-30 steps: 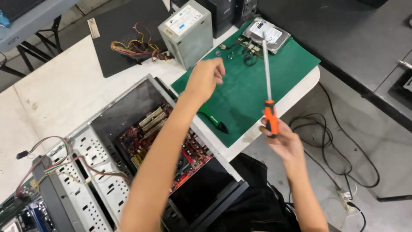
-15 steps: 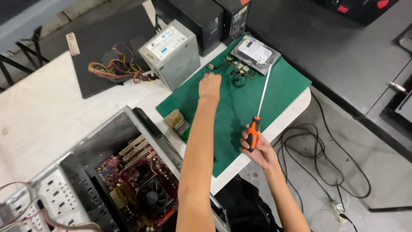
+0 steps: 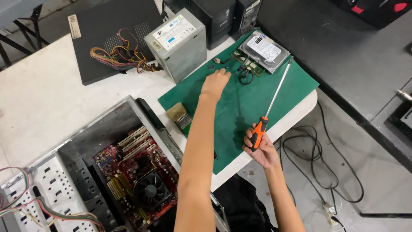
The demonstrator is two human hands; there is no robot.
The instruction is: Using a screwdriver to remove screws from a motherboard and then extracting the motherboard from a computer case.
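Head view, looking down on a white table (image 3: 43, 99) with a green mat (image 3: 240, 99) at its 3 o'clock edge.

Right hand (image 3: 261, 148): clenched around the orange-and-black handle of a long screwdriver (image 3: 269, 111). Hand sits at the mat's 5 o'clock edge, partly off the table. Shaft runs up toward 1 o'clock; tip ends just beside the hard drive (image 3: 265, 50), contact cannot be told.

Left hand (image 3: 215, 82): arm stretched across the mat toward 12 o'clock, fingers bent down onto the mat's upper part. Whether it pinches anything cannot be told; fingertips are hidden by the hand itself. A small dark round piece (image 3: 211, 67) lies on the mat just at 11 o'clock of the hand, apart from it.

Hard drive: silver, label up, at the mat's 1 o'clock corner, resting on a green circuit board (image 3: 240, 57). Black looped cable (image 3: 246, 76) just at 6 o'clock of the board.

Power supply (image 3: 177, 44): grey box, at 11 o'clock of the left hand, off the mat edge, its coloured wire bundle (image 3: 118, 58) trailing toward 9 o'clock over a black panel (image 3: 111, 25).

Brush (image 3: 179, 115): pale bristles, lying at the mat's 9 o'clock edge, beside the left forearm.

Open computer case (image 3: 86, 172) at 7 o'clock: red motherboard (image 3: 128, 163) with a black fan (image 3: 150, 189) exposed.

Floor at 4 o'clock: black cables (image 3: 317, 159).
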